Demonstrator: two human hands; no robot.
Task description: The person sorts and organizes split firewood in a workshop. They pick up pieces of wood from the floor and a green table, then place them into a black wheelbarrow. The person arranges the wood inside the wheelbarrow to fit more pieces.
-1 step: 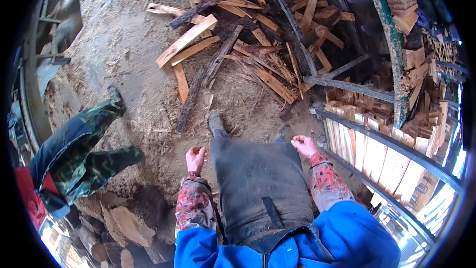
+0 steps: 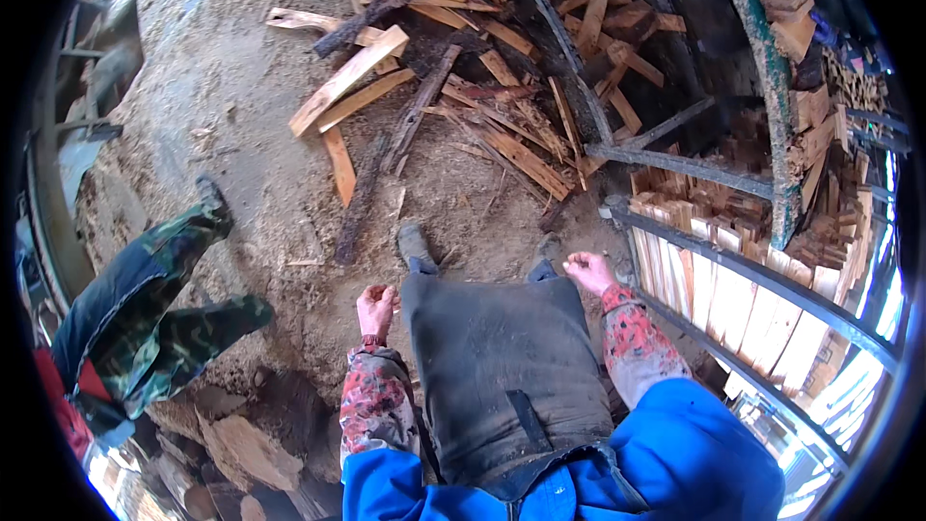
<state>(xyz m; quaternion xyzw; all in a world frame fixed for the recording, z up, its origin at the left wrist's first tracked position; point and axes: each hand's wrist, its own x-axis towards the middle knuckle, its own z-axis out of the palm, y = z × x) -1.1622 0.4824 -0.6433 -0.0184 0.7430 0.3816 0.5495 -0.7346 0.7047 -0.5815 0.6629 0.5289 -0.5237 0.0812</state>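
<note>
Dark wood strip (image 2: 361, 209) lies on the ground (image 2: 253, 150) ahead of the left hand (image 2: 377, 312), its long side pointing away, with the right hand (image 2: 590, 272) farther off and fingers bent on both, though I can't tell if tips touch.

Co-worker (image 2: 203, 333) cut off at left edge, insides of curled left hand (image 2: 377, 311) and right hand (image 2: 591, 274) hidden, trouser legs (image 2: 422, 267) mostly under apron (image 2: 502, 357), stacked firewood (image 2: 704, 294) partly behind metal rail (image 2: 830, 325)
</note>
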